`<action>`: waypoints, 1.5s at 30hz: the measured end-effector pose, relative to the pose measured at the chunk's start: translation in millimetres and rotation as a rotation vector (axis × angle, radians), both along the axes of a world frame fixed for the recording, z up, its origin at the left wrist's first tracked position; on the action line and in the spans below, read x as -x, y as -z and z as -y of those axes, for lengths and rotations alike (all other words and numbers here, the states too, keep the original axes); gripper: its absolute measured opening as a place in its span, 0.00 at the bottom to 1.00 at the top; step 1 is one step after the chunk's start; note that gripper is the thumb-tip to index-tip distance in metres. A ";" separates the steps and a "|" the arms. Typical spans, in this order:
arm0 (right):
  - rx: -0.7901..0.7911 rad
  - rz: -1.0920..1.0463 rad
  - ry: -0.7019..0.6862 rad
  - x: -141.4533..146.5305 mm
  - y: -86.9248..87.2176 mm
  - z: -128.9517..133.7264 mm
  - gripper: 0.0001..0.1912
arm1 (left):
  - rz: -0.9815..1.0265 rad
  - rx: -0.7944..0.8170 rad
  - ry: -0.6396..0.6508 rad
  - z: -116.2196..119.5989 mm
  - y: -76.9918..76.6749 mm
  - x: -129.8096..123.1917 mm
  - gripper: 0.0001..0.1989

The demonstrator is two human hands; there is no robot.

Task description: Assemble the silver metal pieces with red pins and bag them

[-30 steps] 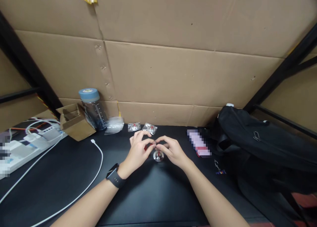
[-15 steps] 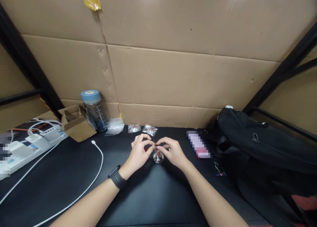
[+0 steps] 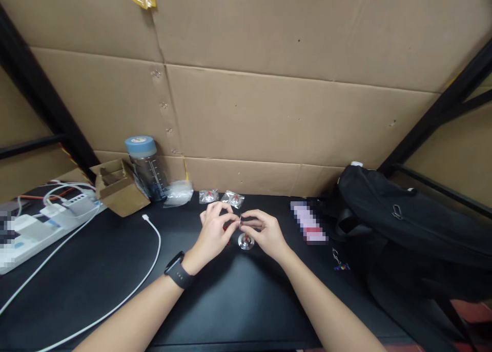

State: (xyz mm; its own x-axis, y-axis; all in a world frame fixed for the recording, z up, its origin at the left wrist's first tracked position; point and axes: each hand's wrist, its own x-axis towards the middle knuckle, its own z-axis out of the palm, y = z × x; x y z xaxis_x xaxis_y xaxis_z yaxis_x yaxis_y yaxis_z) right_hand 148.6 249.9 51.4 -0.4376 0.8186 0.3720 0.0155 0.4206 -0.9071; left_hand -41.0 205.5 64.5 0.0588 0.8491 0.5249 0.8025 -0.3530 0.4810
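Observation:
My left hand, with a black watch on its wrist, has thumb and forefinger pinched together at a small thin piece. My right hand pinches the same piece from the other side; its kind is too small to make out. Just below the fingertips a round shiny metal disc-like piece with a red part at its middle rests on the black tabletop. Something red shows partly beneath my left hand. Beyond the hands lie two clear packets, each holding a similar metal piece with red on it.
At left are a power strip, a white cable, an opened cardboard box, a blue-lidded bottle and clear plastic wrap. At right are a blurred pink item, a keychain and a black backpack. Cardboard walls the back.
My left hand has shifted slightly to the left. The thin piece between the fingertips has turned and now shows as a narrow edge. The metal disc stays on the table.

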 end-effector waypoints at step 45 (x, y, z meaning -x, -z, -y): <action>-0.180 0.130 0.179 -3.5 -13.7 2.0 0.03 | -0.057 -0.030 0.177 -4.3 -3.9 12.6 0.19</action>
